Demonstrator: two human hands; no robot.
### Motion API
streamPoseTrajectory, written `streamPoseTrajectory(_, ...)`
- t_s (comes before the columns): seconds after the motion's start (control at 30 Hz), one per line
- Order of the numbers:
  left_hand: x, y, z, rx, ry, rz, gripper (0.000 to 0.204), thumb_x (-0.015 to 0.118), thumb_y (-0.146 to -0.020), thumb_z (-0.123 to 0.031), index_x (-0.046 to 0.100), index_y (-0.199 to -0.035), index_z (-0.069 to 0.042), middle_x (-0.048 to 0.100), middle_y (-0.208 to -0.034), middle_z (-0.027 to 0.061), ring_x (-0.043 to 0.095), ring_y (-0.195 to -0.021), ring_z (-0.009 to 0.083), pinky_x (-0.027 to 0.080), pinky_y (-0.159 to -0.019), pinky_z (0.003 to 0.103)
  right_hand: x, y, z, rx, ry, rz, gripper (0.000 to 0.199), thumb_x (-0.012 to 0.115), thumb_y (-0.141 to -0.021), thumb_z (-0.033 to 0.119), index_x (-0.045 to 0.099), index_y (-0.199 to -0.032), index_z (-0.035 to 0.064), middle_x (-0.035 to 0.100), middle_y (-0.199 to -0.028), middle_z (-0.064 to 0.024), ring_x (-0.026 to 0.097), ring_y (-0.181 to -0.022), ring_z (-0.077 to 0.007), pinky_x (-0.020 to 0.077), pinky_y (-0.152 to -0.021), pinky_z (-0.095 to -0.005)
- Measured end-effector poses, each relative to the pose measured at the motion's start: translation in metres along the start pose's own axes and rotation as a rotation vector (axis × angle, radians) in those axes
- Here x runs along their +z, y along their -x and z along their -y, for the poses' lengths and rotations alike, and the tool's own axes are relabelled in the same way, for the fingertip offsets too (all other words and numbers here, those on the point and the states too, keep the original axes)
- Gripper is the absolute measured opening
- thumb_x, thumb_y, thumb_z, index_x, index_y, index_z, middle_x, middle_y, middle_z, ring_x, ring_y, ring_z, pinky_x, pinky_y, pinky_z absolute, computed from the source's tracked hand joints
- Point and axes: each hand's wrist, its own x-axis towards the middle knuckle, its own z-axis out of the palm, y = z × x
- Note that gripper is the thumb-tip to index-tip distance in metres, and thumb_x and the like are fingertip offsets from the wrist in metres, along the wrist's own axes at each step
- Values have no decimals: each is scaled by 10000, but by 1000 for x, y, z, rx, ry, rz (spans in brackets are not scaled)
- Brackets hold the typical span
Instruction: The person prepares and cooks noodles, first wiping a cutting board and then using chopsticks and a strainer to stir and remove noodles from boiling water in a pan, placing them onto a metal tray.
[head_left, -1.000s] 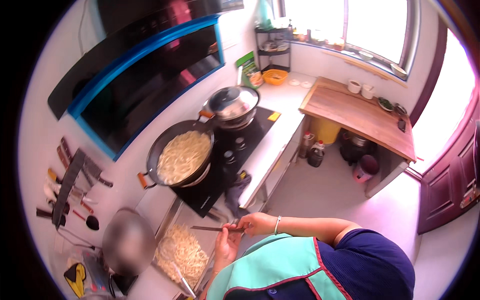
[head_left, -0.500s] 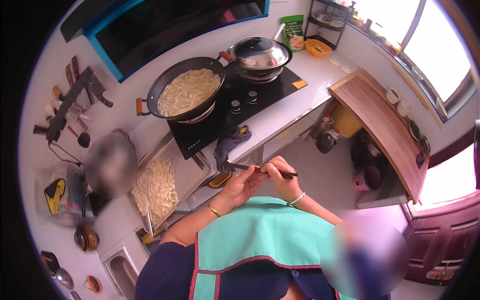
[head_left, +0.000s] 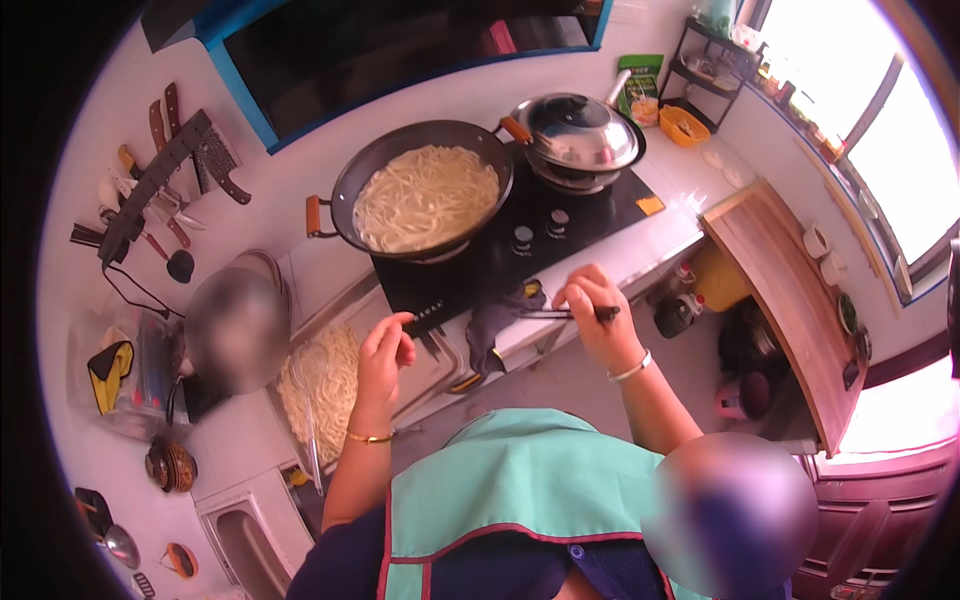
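My right hand (head_left: 600, 318) is closed around a pair of dark chopsticks (head_left: 548, 314), whose tips point left over a dark cloth (head_left: 492, 328) at the counter's front edge. To the left, my left hand (head_left: 386, 358) is raised near the metal tray (head_left: 425, 372), its fingers loosely bent and apart, with nothing in it. Noodles (head_left: 430, 195) in liquid fill much of the black wok (head_left: 345, 185) on the left burner. More pale noodles (head_left: 335, 375) lie in the tray. A long-handled metal skimmer (head_left: 312, 430) rests on them.
A second pan with a shiny lid (head_left: 580, 135) stands on the right burner of the black cooktop (head_left: 480, 275). Knives hang from a wall rack (head_left: 150, 195) at the left. A wooden board (head_left: 775, 290) curves along the right side. A sink (head_left: 245, 540) lies at lower left.
My left hand has let go of the chopsticks and moved left. The right hand has lifted them slightly up and to the right. The view has shifted a little.
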Motion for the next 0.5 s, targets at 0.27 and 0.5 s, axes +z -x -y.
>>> streamPoseTrajectory(0.27, -122, -99, -41, 124, -70, -443, 195, 551, -914, -188, 615, -1056, -71, 576, -794, -17, 526, -706, 50, 415, -587, 186, 8, -90, -27, 303, -71, -194, 179, 452, -925, 70, 601, -1016, 30, 560, -754, -12, 510, -626, -85, 431, -614, -212)
streamPoseTrajectory(0.5, -151, -203, -82, 100, -441, -435, 304, 572, -884, -294, 616, -1049, -43, 595, -819, -9, 533, -707, 69, 422, -609, 231, 6, -238, -132, 256, 620, -33, 213, 568, -854, 197, 648, -891, 2, 604, -662, -119, 602, -640, -200, 476, -674, -314)
